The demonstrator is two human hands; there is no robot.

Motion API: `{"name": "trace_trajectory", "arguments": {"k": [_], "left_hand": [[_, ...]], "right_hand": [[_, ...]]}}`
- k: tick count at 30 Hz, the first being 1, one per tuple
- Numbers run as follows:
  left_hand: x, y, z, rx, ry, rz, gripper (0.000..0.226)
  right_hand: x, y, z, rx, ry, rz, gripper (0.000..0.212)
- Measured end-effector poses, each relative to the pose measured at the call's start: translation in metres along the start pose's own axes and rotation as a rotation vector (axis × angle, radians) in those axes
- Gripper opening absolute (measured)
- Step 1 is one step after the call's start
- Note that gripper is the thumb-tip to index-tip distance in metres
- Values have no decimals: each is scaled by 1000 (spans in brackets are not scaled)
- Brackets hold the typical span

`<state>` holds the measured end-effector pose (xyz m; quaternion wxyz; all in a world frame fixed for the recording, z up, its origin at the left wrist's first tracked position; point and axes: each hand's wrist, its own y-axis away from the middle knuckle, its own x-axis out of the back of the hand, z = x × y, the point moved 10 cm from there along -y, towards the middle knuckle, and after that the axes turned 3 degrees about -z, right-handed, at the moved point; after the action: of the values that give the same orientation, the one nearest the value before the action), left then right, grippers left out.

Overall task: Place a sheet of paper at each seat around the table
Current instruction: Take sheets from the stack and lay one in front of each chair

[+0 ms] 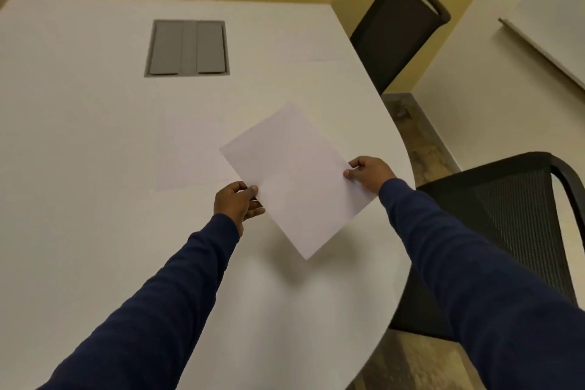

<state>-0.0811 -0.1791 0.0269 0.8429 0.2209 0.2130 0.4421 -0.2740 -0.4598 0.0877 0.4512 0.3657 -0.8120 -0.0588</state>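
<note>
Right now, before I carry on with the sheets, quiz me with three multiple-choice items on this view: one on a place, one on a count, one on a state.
1. Where is the grey rectangular cable hatch set?
A. In the white table top, beyond the held sheet
B. In the yellow wall
C. On a chair seat

2. How many black mesh-backed chairs show?
A. None
B. Two
C. Five

3. How is the white sheet of paper held?
A. Lying flat, untouched
B. By one hand only
C. By the left hand and right hand at opposite edges, above the table

Answers: 1 A, the hatch is sunk into the table surface. 2 B, one chair stands by the far corner and one near the right edge. 3 C, both thumbs press on the sheet, which casts a shadow below.
</note>
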Motion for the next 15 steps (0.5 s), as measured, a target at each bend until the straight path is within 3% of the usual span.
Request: {"name": "trace_trajectory", "arguments": {"k": [5,15], "left_hand": [[-49,-9,-60,119,24,37,20],[-115,-16,-148,272,-102,59,12]], "right_hand": [[17,-31,40,-38,115,2,13],[15,-79,98,-53,237,-11,21]]}}
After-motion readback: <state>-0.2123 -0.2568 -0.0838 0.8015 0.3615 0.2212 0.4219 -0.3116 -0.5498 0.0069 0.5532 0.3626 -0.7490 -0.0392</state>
